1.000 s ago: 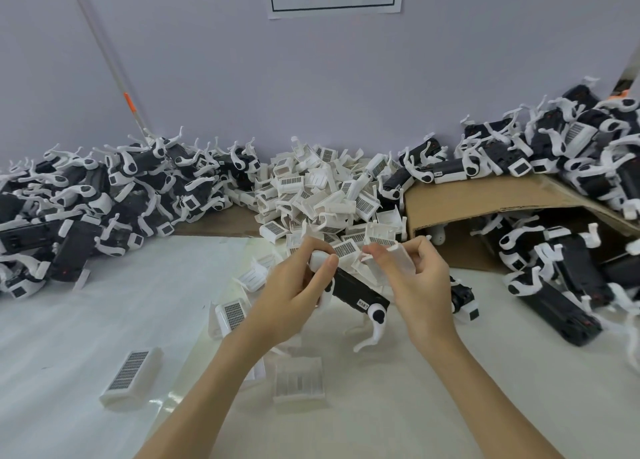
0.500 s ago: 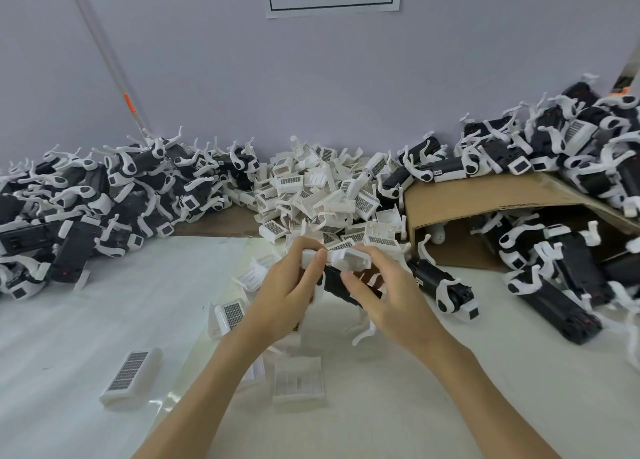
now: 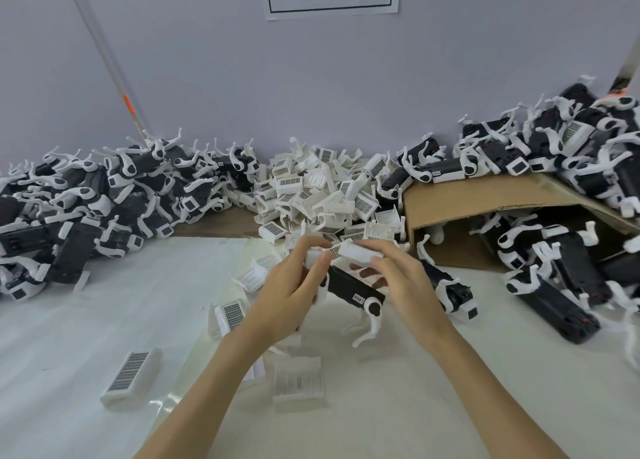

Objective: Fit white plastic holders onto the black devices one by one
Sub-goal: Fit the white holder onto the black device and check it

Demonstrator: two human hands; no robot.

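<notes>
My left hand (image 3: 292, 285) grips the upper end of a black device (image 3: 349, 285) that slants down to the right, with a white curved clip at its lower end. My right hand (image 3: 398, 278) holds a white plastic holder (image 3: 356, 251) by its right end, lying across the top of the device's upper end, against my left thumb. Both are held above the table, in front of a heap of loose white holders (image 3: 322, 195). How far the holder sits on the device is hidden by my fingers.
Black devices with white parts are heaped at the left (image 3: 86, 202) and at the right (image 3: 571, 167), on and under a cardboard sheet (image 3: 485, 198). Another device (image 3: 450, 288) lies just right of my hands. Loose holders (image 3: 131, 375) (image 3: 298, 379) lie on the near table.
My right hand brought the white holder from the heap side over to the device's upper end. The device stayed in my left hand and tilted a little.
</notes>
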